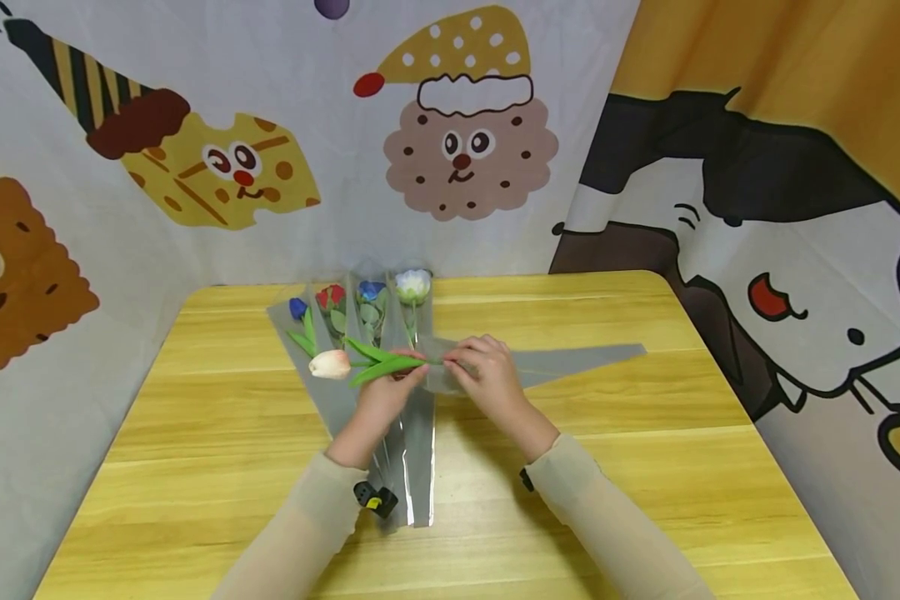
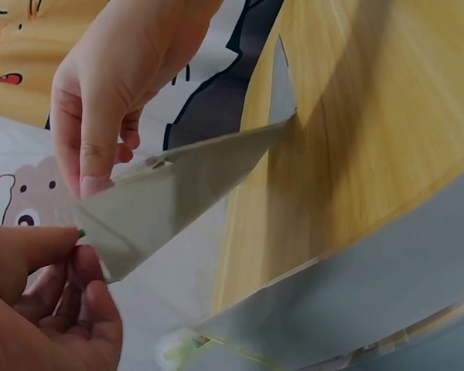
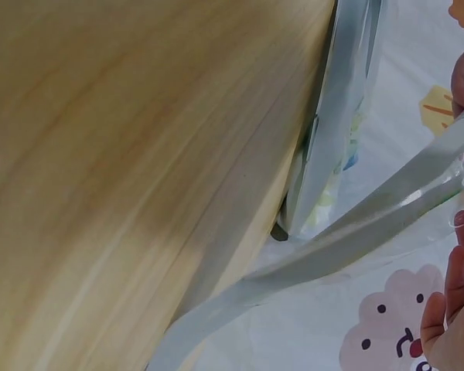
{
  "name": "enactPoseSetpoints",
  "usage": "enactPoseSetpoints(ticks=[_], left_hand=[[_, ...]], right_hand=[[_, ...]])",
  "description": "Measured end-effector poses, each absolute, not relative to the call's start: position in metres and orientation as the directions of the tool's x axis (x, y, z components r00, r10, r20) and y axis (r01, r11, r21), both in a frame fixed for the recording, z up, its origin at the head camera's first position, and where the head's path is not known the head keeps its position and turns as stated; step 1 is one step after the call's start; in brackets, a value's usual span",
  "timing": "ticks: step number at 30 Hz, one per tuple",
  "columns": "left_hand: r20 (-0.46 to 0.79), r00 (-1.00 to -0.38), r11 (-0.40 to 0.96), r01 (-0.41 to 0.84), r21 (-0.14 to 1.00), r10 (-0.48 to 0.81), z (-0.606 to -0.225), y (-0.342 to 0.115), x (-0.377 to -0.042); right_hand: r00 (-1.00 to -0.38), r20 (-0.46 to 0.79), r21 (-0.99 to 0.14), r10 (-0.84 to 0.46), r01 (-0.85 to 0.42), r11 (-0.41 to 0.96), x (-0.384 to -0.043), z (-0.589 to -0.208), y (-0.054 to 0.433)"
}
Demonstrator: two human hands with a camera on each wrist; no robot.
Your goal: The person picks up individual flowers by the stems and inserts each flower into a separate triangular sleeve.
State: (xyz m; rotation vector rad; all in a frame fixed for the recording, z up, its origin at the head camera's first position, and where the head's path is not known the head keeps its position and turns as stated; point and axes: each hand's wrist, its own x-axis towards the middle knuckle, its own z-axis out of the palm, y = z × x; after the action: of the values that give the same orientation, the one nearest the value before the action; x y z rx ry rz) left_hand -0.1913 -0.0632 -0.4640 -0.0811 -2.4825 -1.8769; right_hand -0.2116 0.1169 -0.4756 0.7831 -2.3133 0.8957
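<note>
In the head view, my left hand (image 1: 387,395) pinches the green stem of a pale peach tulip (image 1: 330,364), its bloom pointing left and its leaves (image 1: 390,367) spread beside the fingers. My right hand (image 1: 487,371) pinches the mouth of a grey, clear-fronted flower sleeve (image 1: 585,362), whose narrow end runs off to the right. From the left wrist, the raised sleeve (image 2: 178,201) hangs between the right hand (image 2: 124,93) above and the left hand (image 2: 54,301) below. A bit of green stem (image 2: 81,233) shows there at the left fingertips; the stem's lower end is hidden.
Several sleeved flowers lie side by side under and beyond the left arm: a blue tulip (image 1: 297,308), a red rose (image 1: 331,295), a blue rose (image 1: 371,290) and a whitish bloom (image 1: 413,286). They rest on a wooden table (image 1: 645,467). A cartoon-printed cloth (image 1: 270,75) hangs behind it.
</note>
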Motion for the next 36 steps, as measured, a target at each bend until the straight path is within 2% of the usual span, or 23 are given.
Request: enactPoseSetpoints(ticks=[3,9,20,29,31,36], left_hand=[[0.024,-0.999,0.297,0.037,0.954,0.045,-0.4637,-0.064,-0.1915],[-0.018,-0.998,0.236,-0.004,0.972,0.057,-0.4621,-0.0639,-0.192],[-0.026,-0.998,0.267,-0.008,0.964,0.062,-0.461,-0.0631,-0.1917],[-0.009,-0.999,0.285,-0.023,0.958,-0.05,-0.4596,-0.0647,-0.1913],[0.014,-0.996,0.228,-0.007,0.974,-0.093,-0.4598,-0.0653,-0.1912],[0.015,-0.977,-0.066,0.029,0.997,-0.213,-0.4577,-0.0689,-0.1898]], right_hand=[[-0.692,0.642,-0.414,-0.328,-0.674,0.612,-0.2109,-0.4751,0.117],[-0.707,0.628,-0.426,-0.325,-0.662,0.617,-0.2098,-0.4748,0.1178],[-0.716,0.618,-0.431,-0.326,-0.655,0.621,-0.2101,-0.4757,0.1175],[-0.708,0.637,-0.437,-0.304,-0.657,0.614,-0.208,-0.4773,0.12],[-0.715,0.632,-0.444,-0.298,-0.65,0.617,-0.2073,-0.4771,0.121],[-0.725,0.624,-0.452,-0.293,-0.64,0.621,-0.2065,-0.4747,0.1222]])
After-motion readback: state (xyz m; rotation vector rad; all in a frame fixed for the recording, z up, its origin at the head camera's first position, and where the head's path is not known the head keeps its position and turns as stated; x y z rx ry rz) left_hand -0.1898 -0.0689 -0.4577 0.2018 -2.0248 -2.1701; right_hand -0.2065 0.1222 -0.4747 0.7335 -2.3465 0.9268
